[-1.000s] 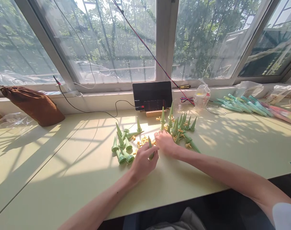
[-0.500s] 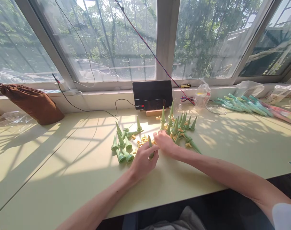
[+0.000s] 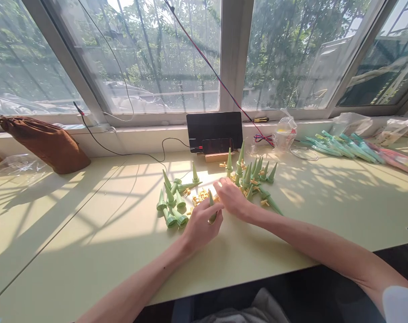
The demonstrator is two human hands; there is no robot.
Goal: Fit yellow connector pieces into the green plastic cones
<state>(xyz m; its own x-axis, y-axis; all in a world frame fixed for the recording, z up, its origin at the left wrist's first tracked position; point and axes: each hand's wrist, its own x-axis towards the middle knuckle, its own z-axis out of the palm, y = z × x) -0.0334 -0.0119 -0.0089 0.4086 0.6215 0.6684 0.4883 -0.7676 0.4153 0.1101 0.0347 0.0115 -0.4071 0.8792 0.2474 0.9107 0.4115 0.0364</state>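
My left hand (image 3: 204, 222) is closed around a green plastic spike (image 3: 211, 206), its pointed tip upward. Just right of it, my right hand (image 3: 231, 196) has its fingers bent and pressed together over the pile of small yellow valve-like pieces (image 3: 201, 196); what its fingertips hold, if anything, is hidden. Left of the pile, several loose green spikes (image 3: 171, 196) stand or lie on the table. On the right, another group of green spikes (image 3: 254, 172) stands close together, some with yellow pieces fitted or beside them. One spike (image 3: 273, 204) in that group lies on its side.
Behind the spikes, a black tablet (image 3: 214, 128) and a phone (image 3: 218, 146) lean in a wooden stand (image 3: 220, 158). A brown drawstring bag (image 3: 45, 143) lies at the left. A plastic cup (image 3: 284, 134) and bundled teal strips (image 3: 341, 146) are at the back right.
My right hand has shifted slightly left and away from me, over the yellow pieces. The left hand keeps hold of its green spike in nearly the same place.
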